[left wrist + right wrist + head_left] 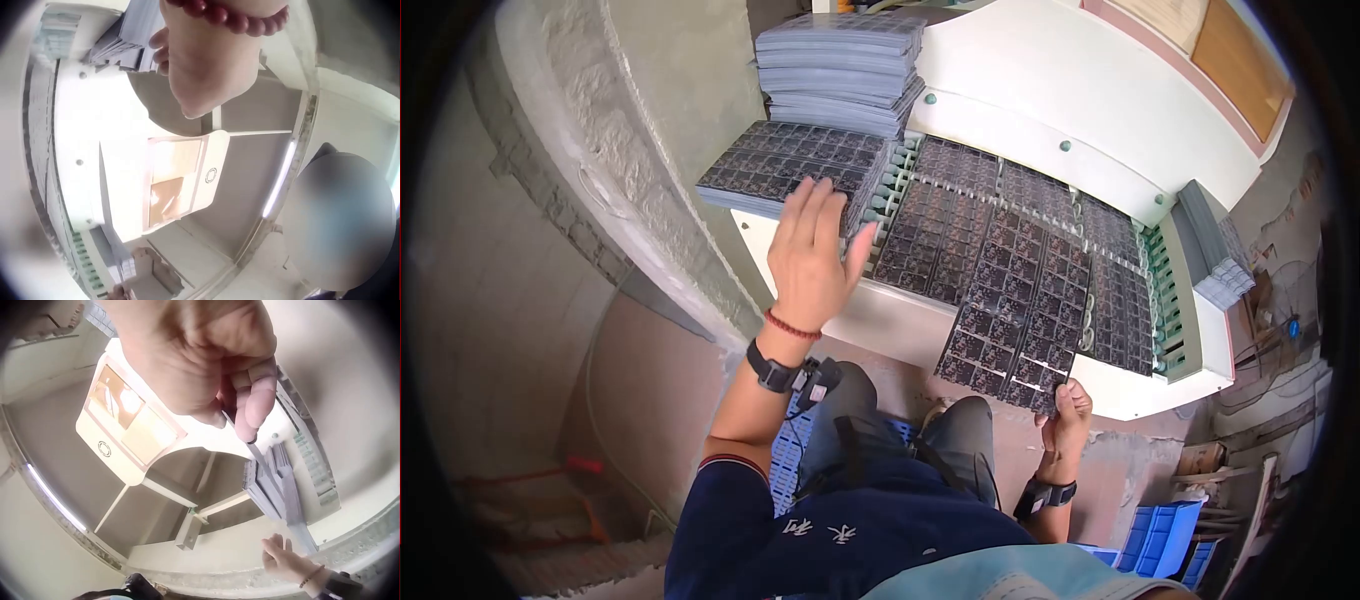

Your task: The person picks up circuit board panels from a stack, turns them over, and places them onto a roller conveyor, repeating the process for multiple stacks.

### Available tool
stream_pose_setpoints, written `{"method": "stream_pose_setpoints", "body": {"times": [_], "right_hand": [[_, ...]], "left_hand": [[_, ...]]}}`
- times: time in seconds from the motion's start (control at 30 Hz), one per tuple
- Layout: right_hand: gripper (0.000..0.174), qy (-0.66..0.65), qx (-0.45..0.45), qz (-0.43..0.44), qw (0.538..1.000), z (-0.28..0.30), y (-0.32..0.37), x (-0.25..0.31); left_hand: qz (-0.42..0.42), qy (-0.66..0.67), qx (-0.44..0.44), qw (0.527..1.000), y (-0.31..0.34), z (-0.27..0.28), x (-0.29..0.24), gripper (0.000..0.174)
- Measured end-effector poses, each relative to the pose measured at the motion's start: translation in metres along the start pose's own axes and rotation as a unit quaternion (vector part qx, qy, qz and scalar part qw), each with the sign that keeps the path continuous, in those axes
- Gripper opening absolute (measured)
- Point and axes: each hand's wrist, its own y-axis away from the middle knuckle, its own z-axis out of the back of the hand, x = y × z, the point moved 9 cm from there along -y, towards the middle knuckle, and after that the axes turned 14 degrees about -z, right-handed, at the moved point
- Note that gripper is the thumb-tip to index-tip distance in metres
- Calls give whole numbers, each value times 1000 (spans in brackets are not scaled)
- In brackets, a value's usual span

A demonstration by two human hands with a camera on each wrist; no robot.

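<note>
The right hand (pixel 1068 420) pinches the near right corner of a dark patterned panel (pixel 1015 320) that slants over the machine's roller bed. In the right wrist view the right hand (pixel 212 369) grips the thin panel (pixel 265 469), seen nearly edge-on, between thumb and fingers. The left hand (pixel 808 255), fingers extended, is at the near edge of a low stack of similar panels (pixel 800 155); contact cannot be told. In the left wrist view the left hand (pixel 209 69) shows mostly its heel, and what lies under the fingers is hidden.
Tall grey stacks (pixel 840 65) stand behind the low stack. Several panels lie on the green-rollered bed of the white machine (pixel 1020 110). More panels lean at its right end (pixel 1205 240). Blue crates (pixel 1160 535) sit on the floor at lower right; a rough wall edge rises at left.
</note>
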Motion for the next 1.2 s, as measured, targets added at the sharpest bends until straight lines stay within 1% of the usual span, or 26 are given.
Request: {"method": "stream_pose_setpoints", "body": {"times": [0.07, 0.1, 0.13, 0.2, 0.23, 0.33, 0.37, 0.4, 0.47, 0.5, 0.57, 0.6, 0.67, 0.7, 0.73, 0.77, 0.8, 0.83, 0.9, 0.93, 1.0, 1.03, 1.07, 1.13, 1.17, 1.2], "right_hand": [[17, -16, 9, 2, 1000, 4, -1, -4], [16, -30, 17, 1, 999, 5, -2, -5], [16, -33, 15, 4, 999, 4, -2, -3], [15, -32, 10, -6, 999, 1, -1, -4], [15, -34, 5, -9, 999, 3, -2, -7], [18, -13, 0, -8, 1000, 8, -4, -10], [18, -9, 3, -2, 1000, 8, -5, -9], [18, -6, 5, 4, 1000, 9, -5, -8], [18, -12, 1, 5, 1000, 12, -5, -9], [18, -12, 1, 4, 1000, 14, -5, -8], [18, -14, -1, 7, 1000, 16, -6, -7], [17, -13, 1, 12, 1000, 15, -7, -6], [18, -14, 4, 15, 1000, 12, -7, -4], [18, -18, 10, 16, 1000, 10, -8, -3], [18, -21, 16, 18, 999, 8, -8, -2], [18, -22, 18, 18, 999, 8, -9, -3], [18, -22, 20, 17, 999, 7, -9, -3], [18, -21, 22, 16, 999, 7, -9, -3], [18, -25, 14, 10, 1000, 7, -9, -3], [18, -29, 5, 4, 1000, 8, -8, -4], [18, -28, 3, 4, 1000, 13, -8, -6], [18, -30, 2, 3, 1000, 16, -7, -7], [18, -31, 2, 5, 1000, 16, -6, -7], [17, -35, -12, -2, 999, 18, -4, -6], [17, -35, -12, -2, 999, 19, -4, -7], [17, -37, -16, -4, 999, 21, -5, -8]], "left_hand": [[-23, -167, 78, 983, -7, -20, 13, 33], [-19, -171, 100, 980, -1, -31, 21, 30], [-23, -169, 99, 980, 1, -34, 23, 30], [-11, -154, 123, 980, 7, -40, 26, 25], [-5, -138, 120, 983, 8, -38, 26, 19], [-13, -105, 125, 987, 13, -26, 30, 16], [3, -82, 139, 987, 15, -18, 32, 14], [0, -82, 141, 987, 19, -10, 37, 14], [26, -1, 141, 990, 30, 5, 53, 14], [23, 2, 145, 989, 34, 14, 59, 14], [85, 72, 154, 982, 47, 27, 78, 17], [83, 72, 156, 982, 51, 33, 84, 17], [156, 141, 103, 972, 66, 46, 107, 19], [173, 161, 88, 968, 77, 49, 120, 28], [172, 158, 88, 968, 87, 45, 125, 28], [235, 220, 1, 947, 98, 48, 137, 32], [294, 280, -86, 910, 110, 52, 148, 36], [293, 280, -87, 910, 112, 53, 149, 36], [382, 319, -93, 862, 121, 45, 152, 41], [382, 320, -93, 862, 122, 46, 155, 41], [432, 315, -85, 841, 131, 44, 170, 38], [446, 313, -125, 829, 139, 46, 180, 38], [445, 314, -125, 829, 138, 46, 181, 38], [447, 256, -133, 847, 136, 55, 185, 36], [447, 256, -133, 847, 135, 55, 186, 36], [432, 205, -114, 871, 130, 58, 186, 35]]}}
